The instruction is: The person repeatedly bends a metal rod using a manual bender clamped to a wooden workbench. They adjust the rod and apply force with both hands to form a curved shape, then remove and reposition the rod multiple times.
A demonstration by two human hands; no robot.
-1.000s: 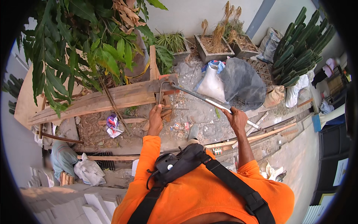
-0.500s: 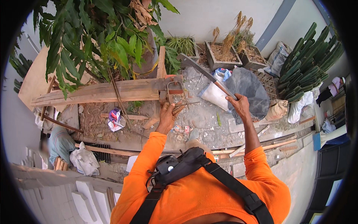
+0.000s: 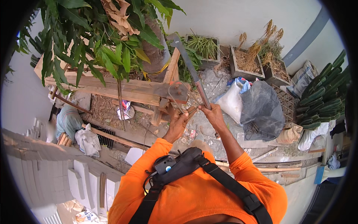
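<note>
My left hand (image 3: pixel 178 123) is closed on a short bundle of thin steel rods (image 3: pixel 189 111), one of them bent into a loop (image 3: pixel 175 98), just below a rusty metal fitting (image 3: pixel 179 98) at the end of the wooden planks (image 3: pixel 130 93). My right hand (image 3: pixel 211 114), close beside it, is wrapped round a long metal bar tool (image 3: pixel 189 62) with a worn reddish-brown lower section. The bar slants up past the fitting, its flat dark head high in front of the leafy plants. An upright wooden post (image 3: pixel 172 65) stands behind the fitting.
A leafy tree (image 3: pixel 108 44) overhangs the planks. Planters (image 3: pixel 242 72), a white sack (image 3: pixel 227 104), a dark plastic sheet (image 3: pixel 261 112) and tall cacti (image 3: pixel 317 100) are at right. Debris litters the ground. Grey blocks (image 3: pixel 85 183) lie lower left.
My right hand has moved left, beside my left hand, swinging the bar to a steeper angle. My left hand has shifted right with the rods. The whole view has shifted.
</note>
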